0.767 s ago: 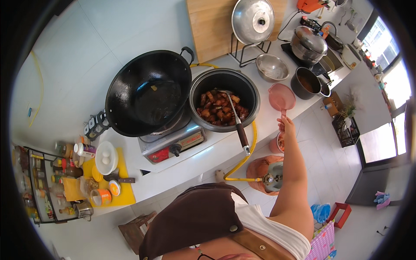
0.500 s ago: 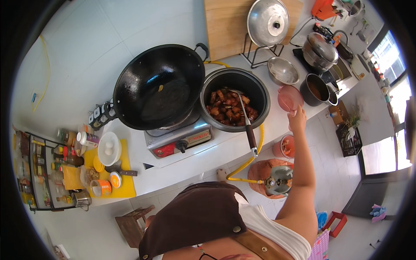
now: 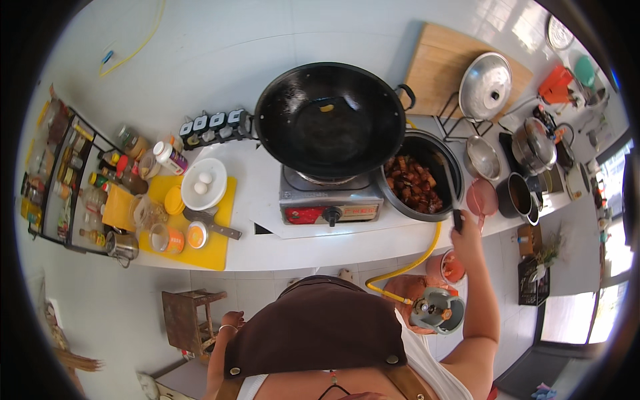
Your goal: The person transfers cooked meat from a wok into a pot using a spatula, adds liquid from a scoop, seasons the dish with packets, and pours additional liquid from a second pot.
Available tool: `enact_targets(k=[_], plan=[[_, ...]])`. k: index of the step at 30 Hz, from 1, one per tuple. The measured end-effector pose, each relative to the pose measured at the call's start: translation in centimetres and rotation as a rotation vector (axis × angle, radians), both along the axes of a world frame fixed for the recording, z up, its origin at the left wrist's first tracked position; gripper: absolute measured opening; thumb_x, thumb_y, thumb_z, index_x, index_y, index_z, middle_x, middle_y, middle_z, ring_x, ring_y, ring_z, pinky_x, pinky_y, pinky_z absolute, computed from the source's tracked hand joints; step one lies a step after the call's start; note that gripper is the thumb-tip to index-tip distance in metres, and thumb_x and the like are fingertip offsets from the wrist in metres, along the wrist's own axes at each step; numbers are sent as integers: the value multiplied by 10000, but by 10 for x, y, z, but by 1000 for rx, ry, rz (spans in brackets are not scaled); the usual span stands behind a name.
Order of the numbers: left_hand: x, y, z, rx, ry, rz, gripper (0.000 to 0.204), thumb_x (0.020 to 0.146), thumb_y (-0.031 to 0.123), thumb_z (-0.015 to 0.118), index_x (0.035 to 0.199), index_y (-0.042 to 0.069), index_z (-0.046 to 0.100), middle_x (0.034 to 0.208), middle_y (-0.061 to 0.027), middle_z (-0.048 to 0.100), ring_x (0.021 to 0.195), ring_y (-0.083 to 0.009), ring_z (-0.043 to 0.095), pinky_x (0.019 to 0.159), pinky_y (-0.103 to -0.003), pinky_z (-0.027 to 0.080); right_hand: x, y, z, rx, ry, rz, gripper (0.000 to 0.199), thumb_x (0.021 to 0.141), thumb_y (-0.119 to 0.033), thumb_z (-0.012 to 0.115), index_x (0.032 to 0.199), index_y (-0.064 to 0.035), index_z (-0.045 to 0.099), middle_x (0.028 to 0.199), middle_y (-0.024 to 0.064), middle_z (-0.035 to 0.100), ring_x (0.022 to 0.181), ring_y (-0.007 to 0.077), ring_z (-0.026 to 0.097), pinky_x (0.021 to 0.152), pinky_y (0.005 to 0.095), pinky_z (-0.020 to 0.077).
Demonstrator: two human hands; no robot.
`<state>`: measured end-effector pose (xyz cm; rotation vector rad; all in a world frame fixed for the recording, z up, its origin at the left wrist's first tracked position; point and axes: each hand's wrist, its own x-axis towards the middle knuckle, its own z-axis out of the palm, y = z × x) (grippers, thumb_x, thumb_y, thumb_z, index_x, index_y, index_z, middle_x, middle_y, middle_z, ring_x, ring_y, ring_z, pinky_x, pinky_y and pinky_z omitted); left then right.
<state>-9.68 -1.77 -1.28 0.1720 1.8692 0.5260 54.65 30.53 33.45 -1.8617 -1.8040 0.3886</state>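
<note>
My right hand (image 3: 467,237) is closed around the dark handle of a metal cooking spatula (image 3: 451,183), whose shaft leans into a deep black pot (image 3: 460,157). Glossy brown chunks of braised meat (image 3: 412,188) lie in that pot. The spatula's far end is hard to make out. To the left of the pot, a big black wok (image 3: 327,137) rests on a gas stove (image 3: 330,200) with a small yellowish bit inside. A pink plastic ladle (image 3: 481,199) lies just beyond my right hand. Low at my side, near a wooden stool, my left hand (image 3: 233,320) is loosely curled with nothing visible in it.
A white bowl with two eggs (image 3: 213,197), jars and a cleaver (image 3: 217,225) occupy a yellow board (image 3: 212,259). Metal bowl (image 3: 483,159), dark pot (image 3: 515,195) and lidded pot stand right. Below the counter are a gas cylinder (image 3: 437,312), yellow hose and stool (image 3: 187,320).
My right hand has let go of the pink ladle, drawn back and taken hold of the spatula's handle. My view has turned, bringing my left hand into sight.
</note>
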Motion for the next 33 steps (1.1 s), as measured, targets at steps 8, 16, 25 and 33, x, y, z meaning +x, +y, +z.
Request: enact_targets(k=[8,16,25,33], plan=[[-7,-13,-24,-99,64,-191,315,860,247,620,934,-60,624,827,-166,664,632,-248,634,549,-365,522,-60,-9,180,10,430,-37,463,702,28,502,1165,14,487,866,51,590,563,78,510,424,193,362],[-3,5,-32,75,90,-119,299,863,235,612,935,-56,612,782,-155,646,634,-258,630,550,-396,515,-119,125,206,-525,326,272,310,752,-62,523,1021,65,609,695,85,606,512,121,548,438,219,425],[-2,-76,-112,202,556,-1089,310,874,268,580,891,-40,616,741,-155,637,650,-275,630,575,-421,493,-155,183,224,-1019,83,391,309,796,-43,502,1064,77,597,727,139,646,519,144,575,409,252,441],[18,-110,-97,-28,342,-640,304,865,286,586,909,-12,630,767,-163,652,705,-292,640,630,-430,496,-195,186,173,-652,-500,522,264,833,-120,569,1071,-17,617,660,48,601,546,117,549,491,264,441]])
